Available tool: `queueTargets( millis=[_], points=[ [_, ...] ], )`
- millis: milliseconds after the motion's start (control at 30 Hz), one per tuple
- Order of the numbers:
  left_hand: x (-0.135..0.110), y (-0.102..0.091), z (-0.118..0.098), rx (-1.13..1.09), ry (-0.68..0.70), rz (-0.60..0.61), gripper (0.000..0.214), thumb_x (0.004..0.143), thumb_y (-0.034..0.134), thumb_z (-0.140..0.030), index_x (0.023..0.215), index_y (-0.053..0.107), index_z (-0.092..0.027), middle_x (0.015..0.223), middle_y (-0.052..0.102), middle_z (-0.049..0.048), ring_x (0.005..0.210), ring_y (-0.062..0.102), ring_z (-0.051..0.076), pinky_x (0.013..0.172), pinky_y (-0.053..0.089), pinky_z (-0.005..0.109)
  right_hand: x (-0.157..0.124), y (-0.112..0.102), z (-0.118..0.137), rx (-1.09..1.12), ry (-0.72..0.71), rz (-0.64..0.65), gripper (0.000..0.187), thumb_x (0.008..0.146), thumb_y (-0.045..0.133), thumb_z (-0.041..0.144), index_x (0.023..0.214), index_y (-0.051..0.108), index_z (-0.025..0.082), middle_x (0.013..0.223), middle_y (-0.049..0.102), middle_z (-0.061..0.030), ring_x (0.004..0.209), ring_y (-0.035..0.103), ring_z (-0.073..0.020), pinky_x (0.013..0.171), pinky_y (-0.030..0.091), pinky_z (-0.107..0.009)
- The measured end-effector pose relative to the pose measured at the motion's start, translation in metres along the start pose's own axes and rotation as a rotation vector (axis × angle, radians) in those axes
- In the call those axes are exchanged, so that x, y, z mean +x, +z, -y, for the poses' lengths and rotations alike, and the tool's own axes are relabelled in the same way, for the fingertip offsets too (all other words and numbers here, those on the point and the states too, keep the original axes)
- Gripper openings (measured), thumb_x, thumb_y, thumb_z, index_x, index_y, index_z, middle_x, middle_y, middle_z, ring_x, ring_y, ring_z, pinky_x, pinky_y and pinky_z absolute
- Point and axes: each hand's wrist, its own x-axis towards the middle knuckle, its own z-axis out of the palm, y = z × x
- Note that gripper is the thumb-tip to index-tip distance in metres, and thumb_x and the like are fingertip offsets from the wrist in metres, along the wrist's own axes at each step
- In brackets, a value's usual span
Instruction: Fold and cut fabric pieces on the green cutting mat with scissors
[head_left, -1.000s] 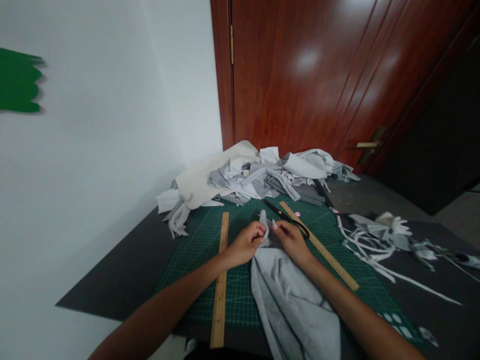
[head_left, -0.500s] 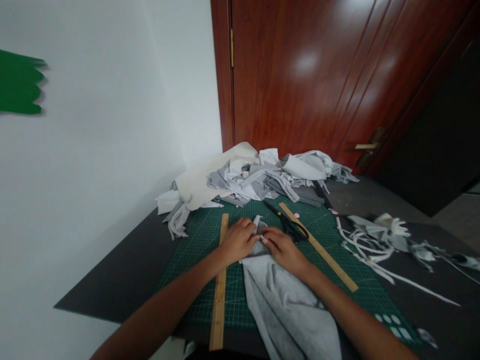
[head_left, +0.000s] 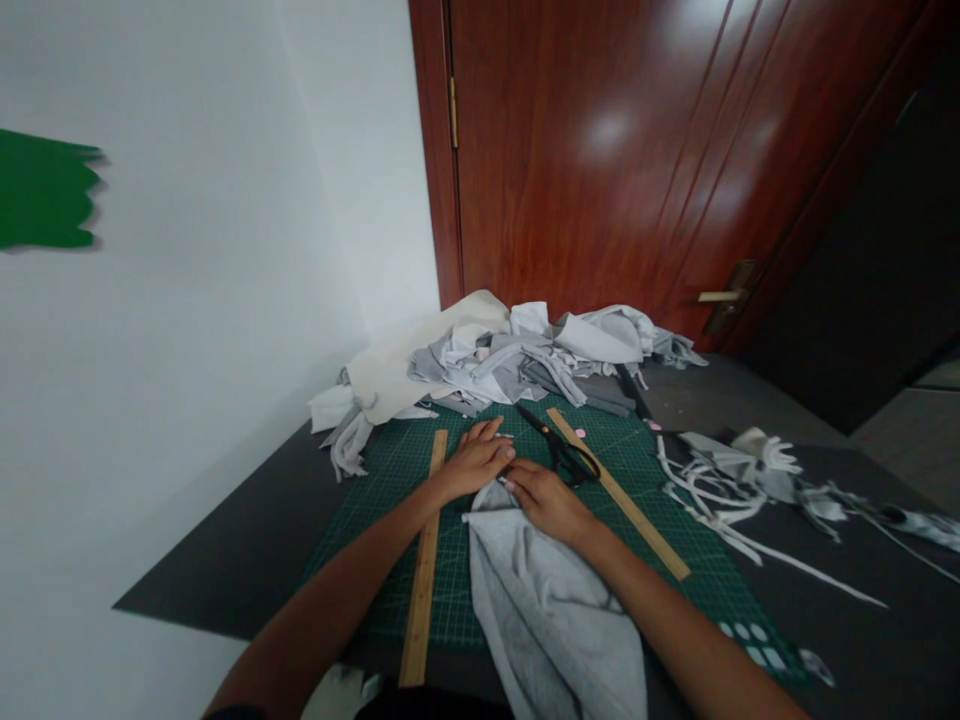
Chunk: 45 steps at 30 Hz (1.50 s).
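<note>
A piece of grey fabric (head_left: 551,600) runs from the near table edge up to both hands, its narrow far end gathered between them. My left hand (head_left: 480,462) is on that end, thumb and fingers closing on the cloth. My right hand (head_left: 544,497) pinches the same end from the right side, fingertips close to the left thumb. The hands partly cover the fabric's tip. Black scissors (head_left: 574,460) lie just beyond my right hand, beside a wooden ruler (head_left: 622,495). Another wooden ruler (head_left: 424,590) passes under my left forearm.
A green cutting mat (head_left: 367,560) covers the table middle. Fabric scraps (head_left: 510,355) are heaped at the back against a wooden door (head_left: 585,150). Thin white strips (head_left: 712,510) and offcuts lie at the right. A white wall (head_left: 225,300) borders the left side.
The view has shifted slightly. My left hand's fingers have spread and stretched forward over the fabric tip, and the tip shows less. My right hand keeps its pinch.
</note>
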Motion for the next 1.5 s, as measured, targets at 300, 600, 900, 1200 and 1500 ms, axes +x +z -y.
queueTargets(
  millis=[300, 600, 900, 1200, 1500],
  points=[
    [0.005, 0.004, -0.005, 0.008, 0.083, -0.076, 0.035, 0.103, 0.045, -0.039, 0.121, 0.068, -0.021, 0.129, 0.066, 0.0083, 0.130, 0.051, 0.024, 0.115, 0.036, 0.044, 0.000, 0.004, -0.007, 0.029, 0.060, -0.084, 0.021, 0.100, 0.048, 0.018, 0.092, 0.067, 0.019, 0.100, 0.069, -0.0102, 0.098, 0.065, -0.0232, 0.092, 0.051, -0.038],
    [-0.010, -0.011, -0.013, -0.144, 0.247, -0.164, 0.041, 0.095, 0.058, -0.024, 0.136, 0.060, -0.019, 0.140, 0.060, 0.0117, 0.135, 0.047, 0.027, 0.117, 0.037, 0.047, 0.000, -0.001, -0.018, 0.213, 0.353, -0.366, 0.028, 0.098, 0.051, 0.039, 0.080, 0.064, 0.021, 0.071, 0.066, -0.0023, 0.068, 0.062, -0.0195, 0.067, 0.048, -0.031],
    [-0.016, 0.001, -0.044, -0.412, 0.269, -0.079, 0.041, 0.098, 0.051, -0.022, 0.137, 0.060, -0.027, 0.138, 0.063, 0.0070, 0.132, 0.054, 0.024, 0.119, 0.034, 0.050, 0.002, 0.003, -0.014, 0.502, 0.404, -0.388, 0.042, 0.094, 0.051, 0.061, 0.080, 0.061, 0.023, 0.073, 0.063, -0.0012, 0.068, 0.059, -0.0188, 0.065, 0.051, -0.031],
    [-0.022, 0.003, -0.046, -0.297, 0.233, -0.070, 0.055, 0.097, 0.045, -0.015, 0.151, 0.040, -0.023, 0.141, 0.058, 0.0111, 0.135, 0.051, 0.025, 0.117, 0.039, 0.050, 0.004, 0.010, -0.007, 0.693, 0.500, -0.402, 0.046, 0.090, 0.053, 0.068, 0.080, 0.058, 0.023, 0.070, 0.063, -0.0021, 0.061, 0.058, -0.0180, 0.059, 0.051, -0.031],
    [-0.019, -0.004, -0.045, -0.339, 0.165, -0.170, 0.041, 0.101, 0.044, -0.023, 0.140, 0.054, -0.023, 0.132, 0.066, 0.0090, 0.124, 0.060, 0.022, 0.110, 0.046, 0.042, 0.000, -0.001, -0.019, 0.441, 0.488, -0.403, 0.048, 0.092, 0.049, 0.066, 0.078, 0.061, 0.022, 0.065, 0.062, -0.0013, 0.054, 0.055, -0.0168, 0.052, 0.046, -0.029]
  ],
)
